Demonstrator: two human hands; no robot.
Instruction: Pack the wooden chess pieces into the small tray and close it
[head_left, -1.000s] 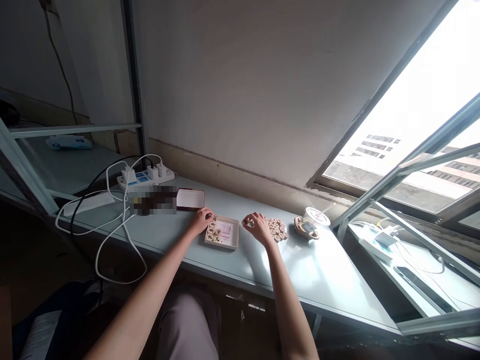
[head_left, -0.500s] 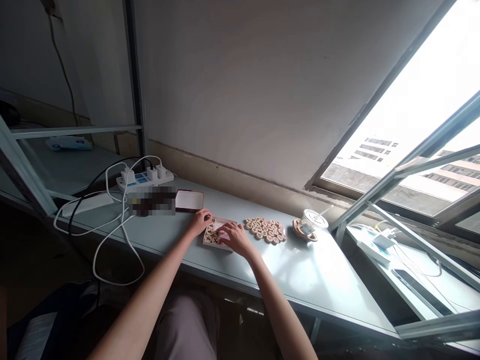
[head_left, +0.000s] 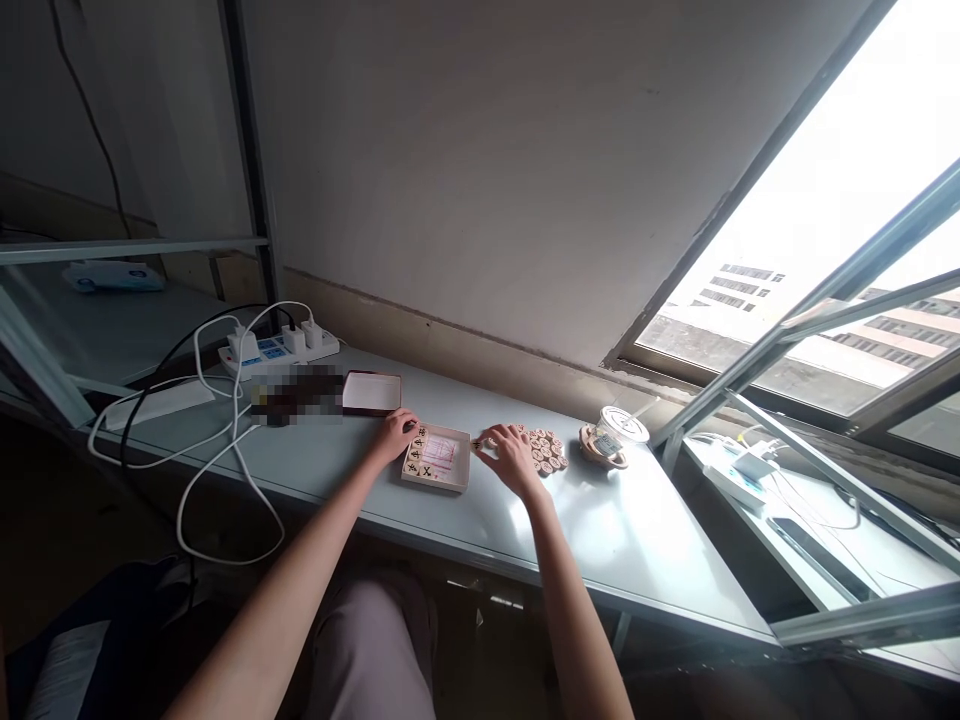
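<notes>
My left hand (head_left: 396,438) is closed at the upper left corner of a shallow open box (head_left: 459,482), its curled fingers partly hidden. Inside, round wooden Chinese chess pieces (head_left: 415,455) with dark characters stand in a column along the left wall, with one more beside them at the bottom. The rest of the box's floor shows red print. Just right of the box, my right hand (head_left: 511,460) pinches a Chinese chess piece (head_left: 478,443) low over the table. Its palm hides part of a flat cluster of similar pieces (head_left: 549,452).
The dark-rimmed box lid (head_left: 373,392) lies behind my left hand. Further left are a power strip (head_left: 279,350) with plugs and looping white cables (head_left: 238,450). A lidded cup with a straw (head_left: 624,424) stands right of the pieces. Metal frame bars (head_left: 716,405) border the table (head_left: 600,530).
My right hand has moved from over the box rightward to the cluster, with a piece at its fingertips. One piece seen in the box is gone from there. My left hand stays at the corner.
</notes>
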